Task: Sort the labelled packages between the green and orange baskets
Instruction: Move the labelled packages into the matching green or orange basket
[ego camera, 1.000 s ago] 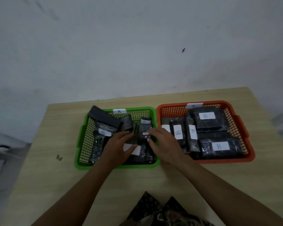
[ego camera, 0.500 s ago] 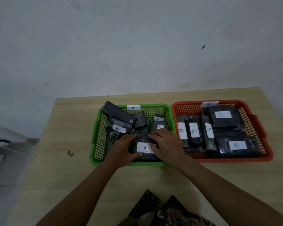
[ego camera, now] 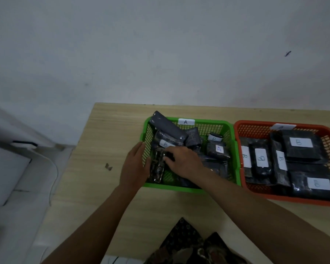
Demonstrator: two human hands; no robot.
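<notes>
Reaching into the green basket (ego camera: 189, 189), the right hand (ego camera: 185, 161) lies across the dark packages, fingers bent over a glossy package (ego camera: 157, 166) at the basket's left side; whether it truly grips it I cannot tell. The left hand (ego camera: 134, 166) rests with straight fingers against the outside of the basket's left wall. Farther in sit a package labelled A (ego camera: 218, 149) and a long dark package (ego camera: 168, 126) propped on the far left corner. Just beside, to the right, the orange basket (ego camera: 255, 124) holds several packages labelled B (ego camera: 301, 144). Both baskets stand on a wooden table (ego camera: 112, 130).
</notes>
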